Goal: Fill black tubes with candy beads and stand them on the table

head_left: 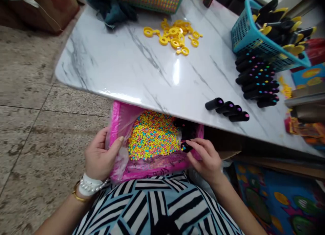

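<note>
A pink plastic-lined box (116, 123) rests at my lap, partly under the table edge, with many small coloured candy balls (153, 136) in it. My left hand (103, 155) grips the box's left rim, thumb on the inside. At the right end of the box, my right hand (204, 155) pinches a small black tube (186, 147) with coloured balls showing at its mouth. More black tubes lie behind it in the box, dark and partly hidden by the table.
On the marble table (114, 65) lie yellow ring-shaped caps (175, 33), several black tubes (227, 109) and a larger row of filled tubes (257, 79). A blue basket (243, 31) of black and yellow pieces stands right; a green-rimmed basket (152, 1) and dark cloth (114, 11) are at the back.
</note>
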Demonstrator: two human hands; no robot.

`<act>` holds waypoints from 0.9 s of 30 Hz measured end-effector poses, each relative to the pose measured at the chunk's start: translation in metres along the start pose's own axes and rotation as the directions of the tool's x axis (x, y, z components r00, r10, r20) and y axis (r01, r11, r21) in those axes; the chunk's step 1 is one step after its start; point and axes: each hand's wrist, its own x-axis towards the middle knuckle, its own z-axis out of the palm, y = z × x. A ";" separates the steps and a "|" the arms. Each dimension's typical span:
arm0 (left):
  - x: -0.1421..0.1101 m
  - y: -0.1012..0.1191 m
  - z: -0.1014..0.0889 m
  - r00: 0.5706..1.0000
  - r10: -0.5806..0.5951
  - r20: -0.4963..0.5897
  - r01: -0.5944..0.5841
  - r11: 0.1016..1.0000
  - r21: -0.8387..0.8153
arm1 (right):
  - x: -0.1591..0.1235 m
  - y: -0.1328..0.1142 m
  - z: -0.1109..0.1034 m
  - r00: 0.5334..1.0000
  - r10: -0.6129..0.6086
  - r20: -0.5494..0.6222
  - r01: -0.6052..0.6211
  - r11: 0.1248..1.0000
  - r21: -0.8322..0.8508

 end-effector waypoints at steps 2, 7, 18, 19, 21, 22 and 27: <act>-0.001 -0.001 0.000 1.000 -0.014 -0.007 0.014 1.000 0.006 | 0.003 0.000 0.002 0.996 0.079 -0.033 -0.078 0.996 0.051; -0.001 -0.003 -0.002 0.997 -0.067 -0.034 0.068 0.998 0.007 | 0.008 0.001 -0.002 0.981 0.186 -0.050 -0.175 0.969 0.174; 0.002 -0.014 -0.007 0.996 -0.084 -0.032 0.085 0.996 0.011 | -0.001 -0.004 0.000 0.904 0.428 0.017 -0.383 0.791 0.477; 0.002 -0.014 -0.007 0.996 -0.087 -0.026 0.088 0.996 0.012 | 0.000 -0.005 0.003 0.906 0.423 0.021 -0.384 0.801 0.458; 0.003 -0.014 -0.009 0.996 -0.090 -0.009 0.090 0.996 0.012 | 0.002 -0.006 0.006 0.911 0.413 -0.015 -0.367 0.826 0.428; 0.003 -0.013 -0.009 0.996 -0.091 -0.005 0.091 0.996 0.012 | 0.004 -0.007 0.007 0.915 0.402 -0.036 -0.353 0.840 0.413; 0.002 -0.008 -0.009 0.993 -0.113 -0.035 0.114 0.993 0.030 | 0.010 -0.007 -0.005 0.953 0.267 -0.143 -0.216 0.931 0.293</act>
